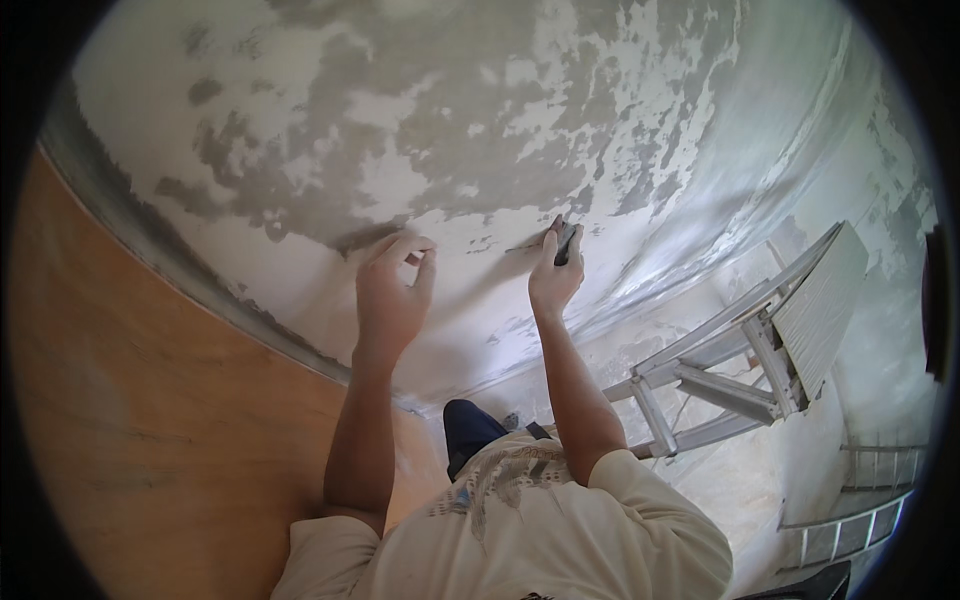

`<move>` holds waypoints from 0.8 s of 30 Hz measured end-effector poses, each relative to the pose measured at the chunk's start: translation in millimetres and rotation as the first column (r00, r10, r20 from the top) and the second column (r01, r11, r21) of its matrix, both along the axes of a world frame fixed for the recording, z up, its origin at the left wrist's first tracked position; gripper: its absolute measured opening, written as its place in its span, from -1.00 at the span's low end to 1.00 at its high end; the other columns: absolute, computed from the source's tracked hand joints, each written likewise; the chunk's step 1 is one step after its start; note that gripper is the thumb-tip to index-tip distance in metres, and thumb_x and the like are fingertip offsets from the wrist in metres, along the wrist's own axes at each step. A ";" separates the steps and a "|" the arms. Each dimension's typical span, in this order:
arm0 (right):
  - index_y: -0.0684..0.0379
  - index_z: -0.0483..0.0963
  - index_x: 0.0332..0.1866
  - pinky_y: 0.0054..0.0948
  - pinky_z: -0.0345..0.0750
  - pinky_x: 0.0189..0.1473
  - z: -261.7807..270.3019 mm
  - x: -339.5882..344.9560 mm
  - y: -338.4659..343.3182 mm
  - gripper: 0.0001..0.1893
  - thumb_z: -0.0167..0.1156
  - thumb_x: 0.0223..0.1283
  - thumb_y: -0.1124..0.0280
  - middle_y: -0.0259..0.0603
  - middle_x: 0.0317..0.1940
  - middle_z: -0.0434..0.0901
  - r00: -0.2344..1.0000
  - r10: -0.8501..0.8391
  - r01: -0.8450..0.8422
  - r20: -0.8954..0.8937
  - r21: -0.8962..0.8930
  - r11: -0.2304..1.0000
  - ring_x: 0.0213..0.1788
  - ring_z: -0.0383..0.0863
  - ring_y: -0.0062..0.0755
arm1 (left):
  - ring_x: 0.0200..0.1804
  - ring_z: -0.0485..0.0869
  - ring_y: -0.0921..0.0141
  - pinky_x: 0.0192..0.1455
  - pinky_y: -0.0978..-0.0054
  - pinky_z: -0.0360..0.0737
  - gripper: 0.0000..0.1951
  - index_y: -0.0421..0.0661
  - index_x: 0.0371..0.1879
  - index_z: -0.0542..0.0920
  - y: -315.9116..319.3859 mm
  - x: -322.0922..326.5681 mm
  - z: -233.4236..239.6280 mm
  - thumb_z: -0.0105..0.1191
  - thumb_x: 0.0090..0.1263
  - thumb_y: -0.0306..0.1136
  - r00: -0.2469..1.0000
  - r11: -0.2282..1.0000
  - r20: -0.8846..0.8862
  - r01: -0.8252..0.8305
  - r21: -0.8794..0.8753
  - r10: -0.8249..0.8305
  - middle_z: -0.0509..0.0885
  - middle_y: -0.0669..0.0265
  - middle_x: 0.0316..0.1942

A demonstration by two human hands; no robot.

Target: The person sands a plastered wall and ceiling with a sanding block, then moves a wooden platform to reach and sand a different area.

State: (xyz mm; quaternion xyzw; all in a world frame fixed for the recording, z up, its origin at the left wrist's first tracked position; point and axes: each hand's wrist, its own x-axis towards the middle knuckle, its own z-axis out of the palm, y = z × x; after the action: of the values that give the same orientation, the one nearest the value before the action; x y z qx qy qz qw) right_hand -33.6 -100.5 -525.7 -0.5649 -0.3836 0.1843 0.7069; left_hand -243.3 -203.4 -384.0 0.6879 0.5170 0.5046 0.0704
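A wall with patchy white and grey plaster [465, 127] fills the view before me. My right hand [556, 274] grips a small dark block-like tool [565, 244] close to the wall, near the lower border of a grey patch. To its left, my left hand [396, 281] is raised at the wall, its fingers curled and the thumb near the index finger. A small reddish-brown bit shows between those fingers; I cannot tell whether it is a held thing or part of a finger.
An orange-brown surface [187, 420] meets the plaster on the left. A metal ladder [727, 382] with a pale ribbed panel [821, 307] stands close at my right. Farther off, at lower right, are metal rails with rungs [847, 529].
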 end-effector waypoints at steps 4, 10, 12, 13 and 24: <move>0.19 0.48 0.58 -0.12 0.72 -0.05 25.1 -77.0 -38.7 -0.32 0.36 0.47 0.07 0.11 -0.02 0.68 0.944 0.089 -0.080 0.317 -0.041 0.996 -0.14 0.75 0.18 | -0.24 0.71 0.32 -0.03 0.35 0.64 -0.88 -0.16 -0.08 0.80 6.3 -29.7 -25.1 0.32 0.48 -0.46 0.994 0.994 -0.030 -0.110 -0.023 0.110 0.84 0.21 -0.14; 0.12 0.52 0.56 -0.12 0.71 -0.35 5.3 -19.3 -14.4 -0.31 0.45 0.40 0.07 0.01 -0.11 0.66 0.770 -0.108 -0.001 0.629 0.171 0.985 -0.27 0.76 0.06 | -0.11 0.80 0.43 0.09 0.47 0.67 -0.80 -0.25 0.03 0.80 -4.4 -55.6 -10.4 0.31 0.61 -0.38 0.960 0.955 0.160 -0.190 -0.229 0.230 0.86 0.26 -0.15; 0.25 0.46 0.58 -0.09 0.71 -0.16 4.3 0.5 -1.4 -0.31 0.35 0.49 0.06 0.10 -0.04 0.64 0.902 -0.121 0.095 0.414 0.083 0.992 -0.15 0.75 0.11 | -0.10 0.82 0.42 0.10 0.48 0.68 -0.80 -0.30 0.02 0.79 -1.9 -55.8 -5.2 0.30 0.61 -0.40 0.957 0.958 0.214 -0.141 -0.250 0.196 0.86 0.23 -0.16; 0.27 0.44 0.60 -0.05 0.71 -0.07 5.3 1.9 1.4 -0.29 0.29 0.54 0.01 0.15 0.04 0.63 0.942 -0.136 0.135 0.305 0.023 0.991 -0.08 0.74 0.16 | -0.09 0.83 0.42 0.11 0.48 0.68 -0.79 -0.32 0.02 0.78 -0.1 -55.7 -3.6 0.30 0.61 -0.41 0.955 0.961 0.241 -0.112 -0.252 0.175 0.86 0.21 -0.16; 0.24 0.48 0.58 -0.12 0.69 0.16 2.0 6.3 -7.0 -0.32 0.37 0.49 0.09 0.12 0.08 0.68 0.927 -0.035 0.051 0.373 -0.032 0.998 0.05 0.76 0.06 | -0.18 0.87 0.37 0.01 0.47 0.78 -0.82 -0.41 -0.04 0.80 4.2 -69.6 1.8 0.33 0.54 -0.52 0.954 0.968 0.288 -0.002 -0.252 0.077 0.88 0.14 -0.22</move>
State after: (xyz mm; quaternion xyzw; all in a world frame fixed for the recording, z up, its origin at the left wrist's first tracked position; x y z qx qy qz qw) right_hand -27.4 -107.5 -523.6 -0.6124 -0.4941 0.0665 0.6135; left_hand -313.0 -199.2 -382.3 0.5798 0.5734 0.5343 0.2225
